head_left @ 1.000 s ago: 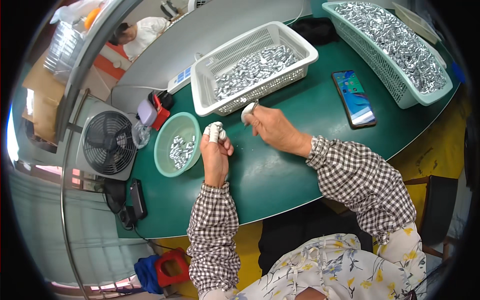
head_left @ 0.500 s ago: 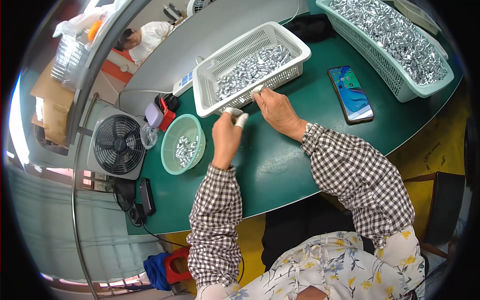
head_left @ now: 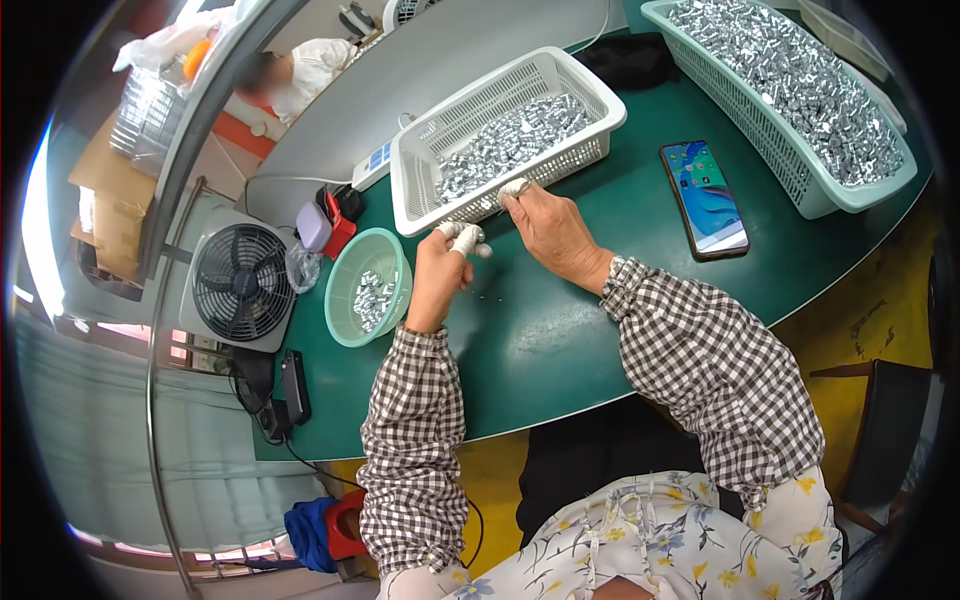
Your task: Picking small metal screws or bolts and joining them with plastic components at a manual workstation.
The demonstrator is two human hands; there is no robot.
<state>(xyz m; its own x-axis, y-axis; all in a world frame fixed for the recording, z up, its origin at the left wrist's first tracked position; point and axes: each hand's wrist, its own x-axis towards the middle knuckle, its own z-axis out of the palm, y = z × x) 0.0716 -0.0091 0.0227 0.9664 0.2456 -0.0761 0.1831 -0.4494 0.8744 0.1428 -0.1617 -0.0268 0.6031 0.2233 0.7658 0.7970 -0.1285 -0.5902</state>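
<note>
Both hands work just in front of a white slotted basket point(head_left: 415, 215) that holds many small silvery metal pieces point(head_left: 515, 140). My left hand point(head_left: 443, 268), with white covers on some fingertips, is closed with the fingertips pinched; a small shiny bit shows there, too small to make out fully. To its right, my right hand point(head_left: 553, 228) is pinched too, its covered fingertips near the basket's front wall. What those fingers hold is hidden. A pale green bowl point(head_left: 340, 318) with some silvery pieces point(head_left: 372, 300) stands left of my left hand.
A phone point(head_left: 704, 200) lies to the right on the green table point(head_left: 570, 350). Beyond it is a larger pale green basket point(head_left: 800, 165) heaped with silvery pieces. A fan point(head_left: 240, 283) and a red holder point(head_left: 338, 228) stand at the left. Another person point(head_left: 305, 75) sits behind the partition.
My left hand has shifted slightly left, and its fingers have curled together. The right hand stays pinched in about the same place. The view has shifted slightly.
</note>
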